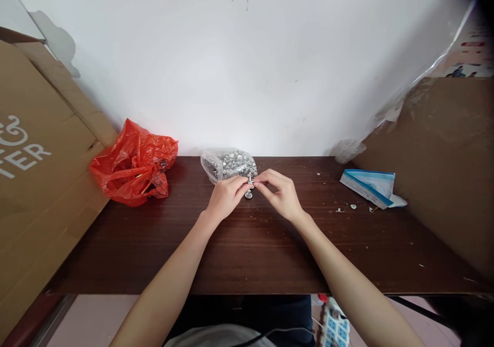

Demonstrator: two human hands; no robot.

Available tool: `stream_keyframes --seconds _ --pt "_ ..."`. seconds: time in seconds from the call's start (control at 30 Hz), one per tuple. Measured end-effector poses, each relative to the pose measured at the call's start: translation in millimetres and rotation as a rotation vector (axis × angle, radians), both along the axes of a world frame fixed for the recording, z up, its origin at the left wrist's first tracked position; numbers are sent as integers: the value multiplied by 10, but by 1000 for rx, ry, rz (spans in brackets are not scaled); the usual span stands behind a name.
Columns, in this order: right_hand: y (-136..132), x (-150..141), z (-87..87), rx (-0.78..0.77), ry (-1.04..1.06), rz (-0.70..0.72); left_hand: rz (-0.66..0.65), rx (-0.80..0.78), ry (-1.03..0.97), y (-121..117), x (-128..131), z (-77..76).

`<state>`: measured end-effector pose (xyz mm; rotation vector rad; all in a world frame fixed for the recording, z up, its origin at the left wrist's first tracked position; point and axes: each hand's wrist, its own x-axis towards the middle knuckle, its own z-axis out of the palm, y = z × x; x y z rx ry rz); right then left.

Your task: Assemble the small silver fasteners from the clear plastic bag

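My left hand (226, 198) and my right hand (281, 193) meet over the middle of the table, fingertips pinched. Between them is a small silvery metal bolt (250, 177), held upright, with a flat round disc around it. Fingertips of both hands press on the disc from either side and partly cover it. Just below the fingers, a similar round metal piece (248, 195) rests on the tabletop. Behind my left hand lies a clear plastic bag (210, 164) full of small metal pieces (236, 161).
The dark wooden table (254, 265) meets a white wall. On the left are a crumpled red plastic bag (133, 164) and a cardboard box (42, 182). To the right lie a blue-and-white packet (368, 185), white scraps (353, 206) and another cardboard box (440, 172). A power strip (335, 326) shows below.
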<state>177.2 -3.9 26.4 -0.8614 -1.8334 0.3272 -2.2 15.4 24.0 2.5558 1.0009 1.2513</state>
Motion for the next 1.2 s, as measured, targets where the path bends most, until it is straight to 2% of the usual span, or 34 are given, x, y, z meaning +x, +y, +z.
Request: stream_keyframes --seconds 0.27,0.37,0.43,0.57,0.67,0.77,1.0,1.2 --pt "-9 31 24 15 -47 0 -37 73 31 24 -9 -8" --pt "-5 62 47 -22 -31 32 -48 96 36 20 -3 -14" --pt "24 112 53 -107 38 66 -57 104 44 6 6 -12" --pt "129 256 20 -407 330 91 -104 80 101 -34 35 -12" --pt "193 322 -34 -642 368 236 -150 66 131 -50 56 -24" --pt "224 331 -86 -759 334 356 -178 40 167 -48 65 -34" --pt "232 321 -111 -844 323 431 -178 -66 264 -38 46 -18" --pt "219 296 -111 -798 330 414 -103 -190 168 -43 51 -13"
